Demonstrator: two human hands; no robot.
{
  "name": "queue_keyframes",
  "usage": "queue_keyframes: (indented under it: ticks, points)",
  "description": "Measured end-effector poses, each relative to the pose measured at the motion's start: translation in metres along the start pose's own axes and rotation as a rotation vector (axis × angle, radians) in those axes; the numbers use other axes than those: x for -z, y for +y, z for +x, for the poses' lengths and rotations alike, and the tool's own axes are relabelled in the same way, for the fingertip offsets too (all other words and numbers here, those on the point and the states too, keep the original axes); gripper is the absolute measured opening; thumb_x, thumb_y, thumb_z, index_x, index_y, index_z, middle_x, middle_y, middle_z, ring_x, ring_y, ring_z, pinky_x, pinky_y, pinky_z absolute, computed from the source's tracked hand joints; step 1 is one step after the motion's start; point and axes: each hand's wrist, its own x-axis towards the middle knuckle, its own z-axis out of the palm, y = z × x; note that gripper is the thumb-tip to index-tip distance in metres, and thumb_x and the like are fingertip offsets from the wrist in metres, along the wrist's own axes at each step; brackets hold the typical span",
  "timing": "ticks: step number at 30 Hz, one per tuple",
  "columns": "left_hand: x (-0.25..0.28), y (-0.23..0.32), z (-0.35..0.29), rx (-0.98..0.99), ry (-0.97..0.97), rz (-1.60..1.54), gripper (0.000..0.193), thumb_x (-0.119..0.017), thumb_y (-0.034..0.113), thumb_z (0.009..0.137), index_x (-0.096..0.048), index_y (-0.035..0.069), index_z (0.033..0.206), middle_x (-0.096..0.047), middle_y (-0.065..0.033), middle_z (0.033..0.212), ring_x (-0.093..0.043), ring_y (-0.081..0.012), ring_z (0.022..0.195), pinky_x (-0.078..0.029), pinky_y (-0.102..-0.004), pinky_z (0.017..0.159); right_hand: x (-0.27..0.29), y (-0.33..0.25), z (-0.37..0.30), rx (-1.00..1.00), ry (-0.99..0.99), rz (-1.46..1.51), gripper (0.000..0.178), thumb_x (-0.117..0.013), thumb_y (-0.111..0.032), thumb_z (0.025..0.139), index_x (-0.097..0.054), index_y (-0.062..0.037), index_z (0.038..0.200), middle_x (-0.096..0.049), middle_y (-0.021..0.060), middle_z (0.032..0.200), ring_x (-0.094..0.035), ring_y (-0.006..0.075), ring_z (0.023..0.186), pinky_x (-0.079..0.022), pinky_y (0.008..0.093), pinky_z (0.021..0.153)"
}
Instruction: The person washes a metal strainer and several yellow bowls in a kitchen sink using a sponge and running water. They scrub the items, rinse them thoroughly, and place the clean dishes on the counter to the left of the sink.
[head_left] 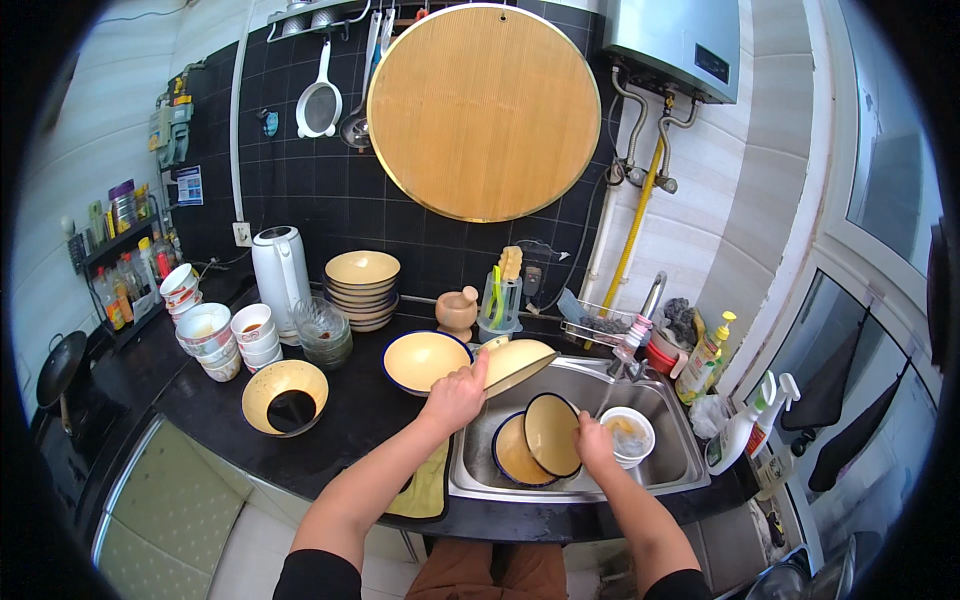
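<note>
My left hand [457, 400] is closed on the edge of a cream bowl [520, 360], which is tilted above the sink's left rim. Next to it, a cream bowl with a blue rim [427, 362] rests on the counter. My right hand [595, 443] grips the edge of another cream bowl with a dark rim [552, 435], tipped on its side in the sink [475, 455]. Partly behind that one, a yellowish bowl [515, 455] lies in the basin. A white round container [630, 435] with water and something pale inside sits right of my right hand.
A faucet [645, 325] rises behind the sink, near a wire rack [595, 325]. Stacked cream bowls [362, 270], a white kettle [282, 275], glass bowls [325, 340] and a bowl of dark liquid [285, 398] stand leftward. Spray bottles [745, 425] line the right. A green cloth [422, 487] hangs at the front edge.
</note>
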Motion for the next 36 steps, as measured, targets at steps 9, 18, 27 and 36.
queue_keyframes:
  ticks: [9, 18, 27, 36]
  points:
    - [0.009, -0.042, 0.003, 0.274, 0.05, -0.072, 0.057, -0.053, 0.012, 0.073, -0.029, -0.001, 0.123, -0.055, -0.0157, 0.064, -0.058, -0.0312, 0.057, -0.048, -0.0402, 0.05, 0.024, 0.007, -0.001, 0.229, 0.161, -0.067, 0.016, -0.052, -0.011, 0.073, -0.043, -0.0055, 0.084, -0.058, 0.0187, 0.092, -0.058, 0.035, 0.057, -0.047, 0.0428, 0.049]
    - [-0.049, -0.106, -0.014, 0.964, 0.411, -0.321, 0.024, -0.041, 0.012, 0.079, -0.039, -0.003, 0.097, -0.057, -0.0259, 0.07, -0.057, -0.0394, 0.063, -0.045, -0.0466, 0.059, 0.03, 0.028, -0.007, -0.2, 0.268, 0.146, 0.013, -0.055, -0.011, 0.072, -0.047, 0.0002, 0.073, -0.056, 0.0226, 0.07, -0.055, 0.0407, 0.063, -0.043, 0.046, 0.056]
    - [-0.024, -0.117, -0.021, 1.391, 0.048, -0.7, 0.019, -0.045, 0.012, 0.079, -0.046, -0.007, 0.079, -0.056, -0.0145, 0.059, -0.053, -0.0194, 0.039, -0.042, -0.0303, 0.031, 0.04, 0.059, -0.025, -0.969, 0.059, 0.881, 0.012, -0.05, -0.008, 0.073, -0.047, 0.0023, 0.078, -0.057, 0.0227, 0.075, -0.059, 0.0366, 0.053, -0.053, 0.0391, 0.046]
    - [-0.03, -0.111, -0.029, 1.261, -0.095, -0.179, 0.045, -0.056, 0.036, 0.076, -0.05, -0.003, 0.097, -0.057, -0.0252, 0.096, -0.056, -0.0364, 0.093, -0.044, -0.0435, 0.079, 0.005, 0.1, -0.026, -0.996, -0.069, 1.549, 0.031, -0.043, -0.002, 0.078, -0.038, 0.0076, 0.107, -0.058, 0.0226, 0.081, -0.062, 0.0371, 0.066, -0.056, 0.037, 0.047]
